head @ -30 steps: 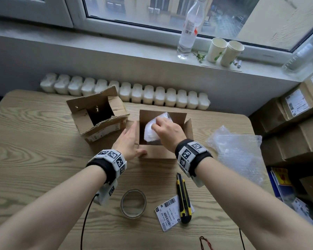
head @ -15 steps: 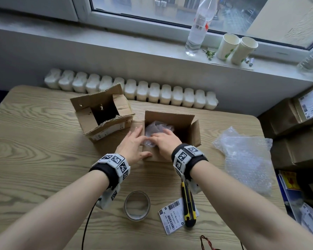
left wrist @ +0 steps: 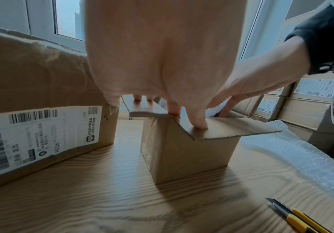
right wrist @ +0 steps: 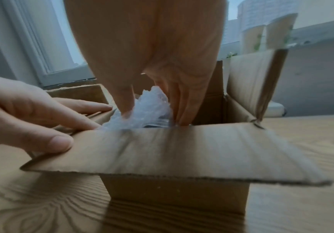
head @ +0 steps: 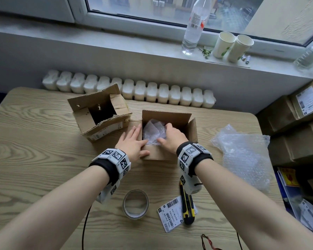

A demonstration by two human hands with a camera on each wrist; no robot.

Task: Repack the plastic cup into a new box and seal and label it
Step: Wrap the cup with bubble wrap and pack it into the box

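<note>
My right hand [head: 172, 137] reaches down into the small open brown cardboard box [head: 181, 117] at the middle of the wooden table [head: 34, 141], thumb and fingers pressed into the clear bubble-wrapped bundle [head: 153, 131] inside it; whether they close round it I cannot tell, and the plastic cup itself is hidden by the wrap. My left hand [head: 133, 141] lies flat at the box's 9 o'clock side, straight fingers holding the left flap down and the thumb resting on the near flap. The torn, open brown cardboard box with a white shipping label [head: 99, 114] stands just beside it at 10 o'clock. A loose sheet of clear bubble wrap [head: 242, 156] lies at 3 o'clock. Towards 6 o'clock lie a roll of clear tape [head: 135, 203], a white barcode label [head: 170, 212] and a yellow-and-black utility knife [head: 187, 206], the knife lying across the label's edge.
</note>
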